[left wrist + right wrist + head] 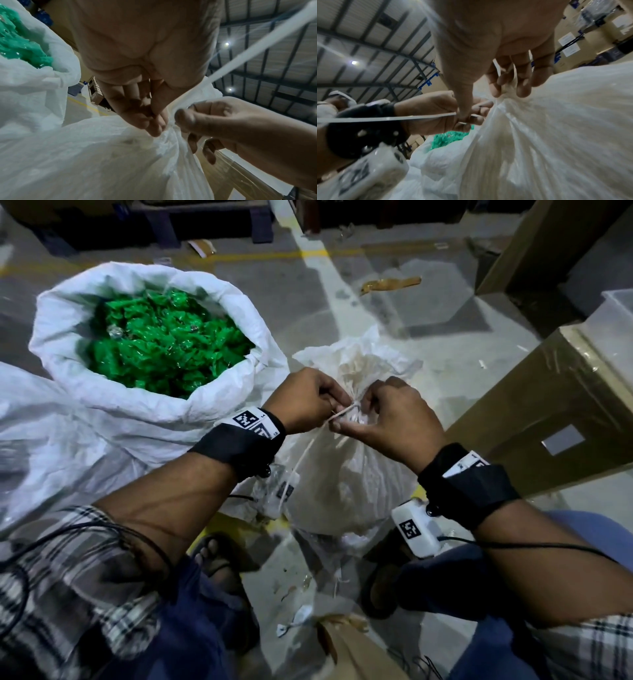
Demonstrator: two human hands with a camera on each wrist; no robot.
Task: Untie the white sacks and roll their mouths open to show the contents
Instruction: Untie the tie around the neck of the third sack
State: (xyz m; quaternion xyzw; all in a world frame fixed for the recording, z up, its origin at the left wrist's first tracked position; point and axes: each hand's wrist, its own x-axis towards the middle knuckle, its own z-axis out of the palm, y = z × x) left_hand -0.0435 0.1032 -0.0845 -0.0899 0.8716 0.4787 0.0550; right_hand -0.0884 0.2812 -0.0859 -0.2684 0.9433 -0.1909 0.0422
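Observation:
A tied white sack stands on the floor between my knees, its neck bunched and bound with white string. My left hand pinches the string at the knot, its fingers curled against the gathered neck. My right hand grips the neck from the other side, thumb on the knot and fingers hooked into the bunched cloth. A loose string end hangs down the sack's front. A second white sack at the left stands open with its mouth rolled down over green packets.
Large cardboard boxes stand close on the right. A brown paper piece lies by my feet with scraps on the concrete floor. A dark pallet sits at the far edge. Stacked cartons rise behind.

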